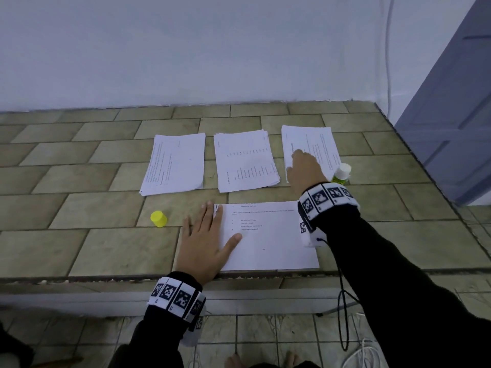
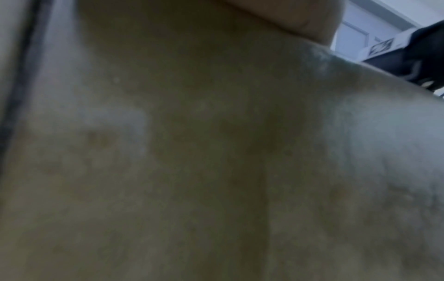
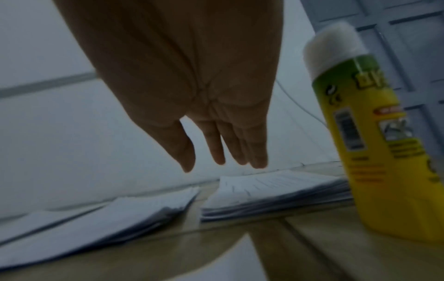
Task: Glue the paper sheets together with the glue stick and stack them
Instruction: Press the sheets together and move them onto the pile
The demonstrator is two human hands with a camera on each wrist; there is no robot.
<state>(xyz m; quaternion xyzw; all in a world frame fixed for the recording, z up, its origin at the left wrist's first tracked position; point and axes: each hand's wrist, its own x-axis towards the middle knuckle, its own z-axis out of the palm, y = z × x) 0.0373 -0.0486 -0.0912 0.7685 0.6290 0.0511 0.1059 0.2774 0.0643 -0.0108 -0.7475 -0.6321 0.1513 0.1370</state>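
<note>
A printed sheet [image 1: 268, 237] lies near the front edge of the tiled counter. My left hand [image 1: 206, 235] rests flat on its left edge, fingers straight. Three paper stacks lie behind: left [image 1: 174, 163], middle [image 1: 245, 160] and right [image 1: 318, 144]. My right hand [image 1: 303, 166] reaches over the right stack [image 3: 276, 188] with straight fingers, hovering just above it and holding nothing. The uncapped yellow glue stick [image 1: 341, 174] stands upright beside the right stack, just right of my wrist; it shows close up [image 3: 374, 142] in the right wrist view. Its yellow cap [image 1: 158, 218] sits left of my left hand.
A white wall rises behind the counter and a grey-blue door [image 1: 451, 115] stands at the right. A black cable [image 1: 342, 301] hangs from my right wrist over the counter's front edge. The left wrist view shows only blurred tile [image 2: 192, 152].
</note>
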